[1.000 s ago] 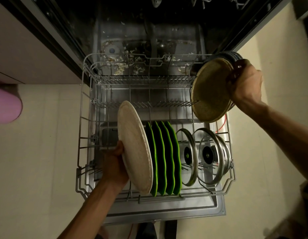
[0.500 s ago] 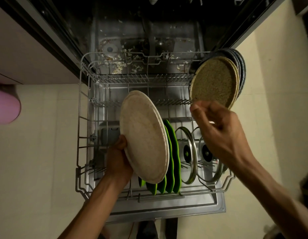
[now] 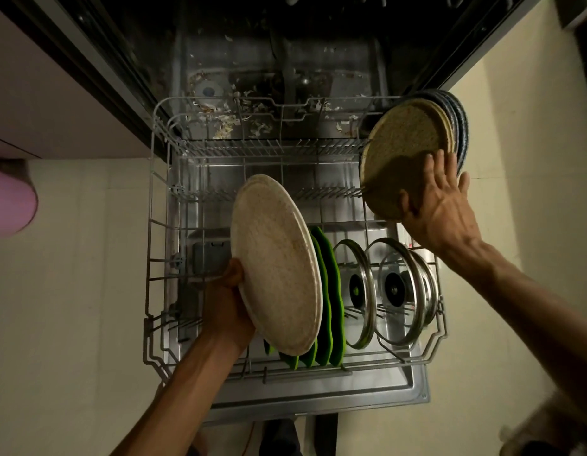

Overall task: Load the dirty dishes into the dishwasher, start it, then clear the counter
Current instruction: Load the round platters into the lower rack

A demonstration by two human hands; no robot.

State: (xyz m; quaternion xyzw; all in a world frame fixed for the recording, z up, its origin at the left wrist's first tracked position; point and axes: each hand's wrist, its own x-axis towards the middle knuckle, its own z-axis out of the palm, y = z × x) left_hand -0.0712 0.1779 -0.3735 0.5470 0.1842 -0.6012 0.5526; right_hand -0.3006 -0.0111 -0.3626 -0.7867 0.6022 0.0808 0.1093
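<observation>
Loading mid-way: left hand (image 3: 226, 311) grips beige plate (image 3: 275, 264) over lower rack (image 3: 153, 258); right hand (image 3: 440, 205), fingers spread, steadies speckled plate (image 3: 404, 143) upper right. Start, counter pending.

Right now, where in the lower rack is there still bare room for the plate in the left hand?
Free: the tine rows across the rack's middle and back, and the left strip beside the left hand. Crowded: the front row, with green plates and glass lids, and the back right corner, where the right hand touches the leaning speckled plates.
</observation>
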